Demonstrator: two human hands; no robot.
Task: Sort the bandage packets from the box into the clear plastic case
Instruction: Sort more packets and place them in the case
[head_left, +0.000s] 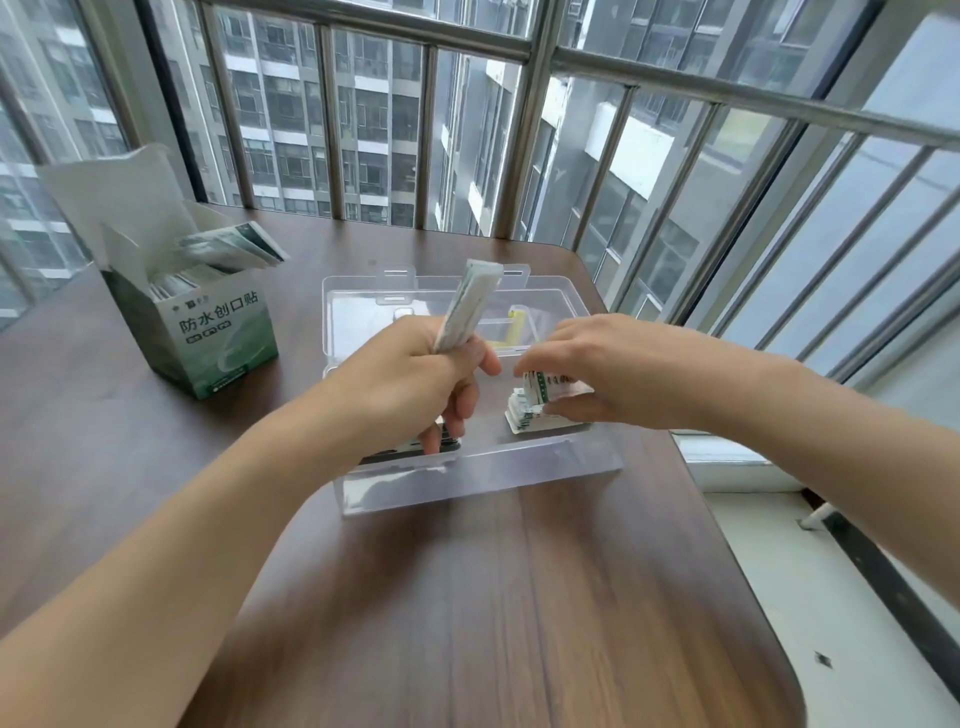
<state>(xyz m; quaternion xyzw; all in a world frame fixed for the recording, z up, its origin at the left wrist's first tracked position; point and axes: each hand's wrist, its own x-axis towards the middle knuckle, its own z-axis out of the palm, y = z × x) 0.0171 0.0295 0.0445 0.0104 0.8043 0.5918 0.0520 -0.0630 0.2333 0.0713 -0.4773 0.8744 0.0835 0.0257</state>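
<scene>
Left hand: the left hand (415, 374) was curled tight round a bundle of bandage packets (467, 304), held over the clear plastic case (467, 467).
Bundle axis: its long axis ran from the fist up toward 1 o'clock, the free end tilted away over the open lid (358, 296).
Right hand: the right hand (613, 369) had its fingertips (524, 364) pinched on the top packets of a stack (530, 410) standing in the case's right side.
Key relation: the stack lay at about 4 o'clock from the left fist, near but apart; the right hand was the nearer, already touching it.
Next move, as a guess: the bundle would have to swing down and toward 4 o'clock to join the stack.
Box: the box (218, 338) stood at 10 o'clock of the case, open, more packets showing at its mouth.
Table: all rested on a wooden table (493, 597).
Unclear: something dark beneath the left fingers was too blurred to tell.
</scene>
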